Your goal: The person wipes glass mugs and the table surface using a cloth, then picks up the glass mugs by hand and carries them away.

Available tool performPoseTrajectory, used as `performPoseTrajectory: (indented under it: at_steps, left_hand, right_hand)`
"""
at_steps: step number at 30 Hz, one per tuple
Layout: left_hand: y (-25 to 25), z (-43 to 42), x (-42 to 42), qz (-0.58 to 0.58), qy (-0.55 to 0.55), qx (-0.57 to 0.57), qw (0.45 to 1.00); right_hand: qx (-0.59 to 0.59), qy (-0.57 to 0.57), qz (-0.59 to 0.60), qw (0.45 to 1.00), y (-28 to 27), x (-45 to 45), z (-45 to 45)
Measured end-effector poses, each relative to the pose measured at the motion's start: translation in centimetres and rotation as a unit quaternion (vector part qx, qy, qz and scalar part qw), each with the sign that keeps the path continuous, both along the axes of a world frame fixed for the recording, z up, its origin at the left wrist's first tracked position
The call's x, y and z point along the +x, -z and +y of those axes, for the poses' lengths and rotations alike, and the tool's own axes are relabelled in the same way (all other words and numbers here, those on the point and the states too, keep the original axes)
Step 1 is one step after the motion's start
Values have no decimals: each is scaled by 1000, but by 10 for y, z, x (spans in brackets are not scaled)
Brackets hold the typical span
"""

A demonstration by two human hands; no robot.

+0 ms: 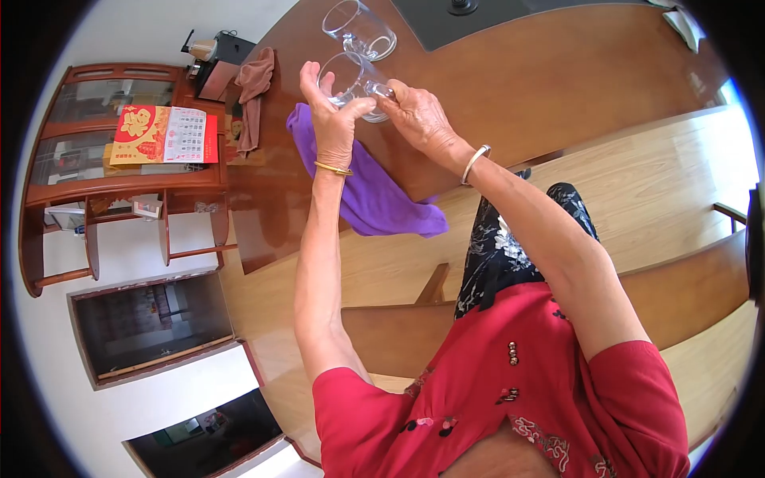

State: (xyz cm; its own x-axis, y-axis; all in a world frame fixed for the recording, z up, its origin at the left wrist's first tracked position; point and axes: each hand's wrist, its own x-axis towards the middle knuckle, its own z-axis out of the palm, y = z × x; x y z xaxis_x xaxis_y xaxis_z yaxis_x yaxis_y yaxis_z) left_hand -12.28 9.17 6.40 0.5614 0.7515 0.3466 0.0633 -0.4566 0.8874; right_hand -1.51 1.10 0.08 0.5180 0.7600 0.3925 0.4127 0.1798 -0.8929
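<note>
A clear glass mug [343, 74] is held between my two hands above the table. My left hand [331, 115], with a gold-coloured bangle at the wrist, curls around the mug's body, thumb on the near side. With its fingers closed, my right hand [422, 118] grips the mug's handle; a pale bangle circles that wrist. Just beyond stands a second clear glass mug [373, 33], touched by neither hand. A crumpled purple towel [374, 191] lies under and beside my left wrist, hanging over the table edge.
The brown wooden table [518, 95] carries a dark mat [486, 12] at the far side. A brownish cloth [253, 80] lies at its left end. A calendar [163, 135] hangs on a wooden cabinet [64, 167] to the left. A wooden bench [382, 338] stands close to me.
</note>
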Motion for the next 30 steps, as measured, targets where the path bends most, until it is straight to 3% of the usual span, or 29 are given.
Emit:
performPoseTrajectory:
  at_steps: [2, 4, 6, 7, 9, 10, 12, 13, 14, 16, 20, 23, 30]
  left_hand:
    - [7, 0, 4, -11, 0, 59, 998]
    - [16, 1, 6, -46, 7, 39, 998]
    - [25, -3, 9, -76, 3, 10, 997]
    - [28, -5, 10, -80, 4, 7, 997]
    - [32, -9, 12, -10, -30, 107, 994]
    - [35, -12, 15, -14, -30, 102, 994]
    - [44, -21, 23, -41, -57, 189, 980]
    - [46, -24, 26, -24, -71, 253, 965]
    - [48, -27, 29, -28, -73, 248, 966]
    - [49, -35, 36, 15, -91, 412, 907]
    - [58, -39, 45, 5, -111, 496, 861]
    - [56, -40, 45, 26, -116, 495, 861]
    - [59, -38, 45, 36, -137, 483, 864]
  right_hand:
    - [2, -8, 11, 1000, 2, 3, -4]
    - [2, -21, 23, 1000, 5, 5, -6]
    - [0, -91, 136, 987, 2, 12, -12]
    - [-4, -90, 132, 987, -2, 17, -18]
    - [-68, -116, 178, 975, -9, 28, -31]
    - [-72, -114, 174, 975, -4, 30, -33]
    - [12, -81, 224, 971, 3, 33, -38]
    - [11, -72, 244, 967, 3, 36, -45]
    - [6, -72, 240, 968, 3, 38, -48]
    - [57, -74, 345, 934, 4, 40, -52]
    - [47, -46, 371, 926, 5, 40, -54]
    - [84, 40, 349, 932, 5, 34, -49]
    - [17, 10, 311, 950, 11, 41, -49]
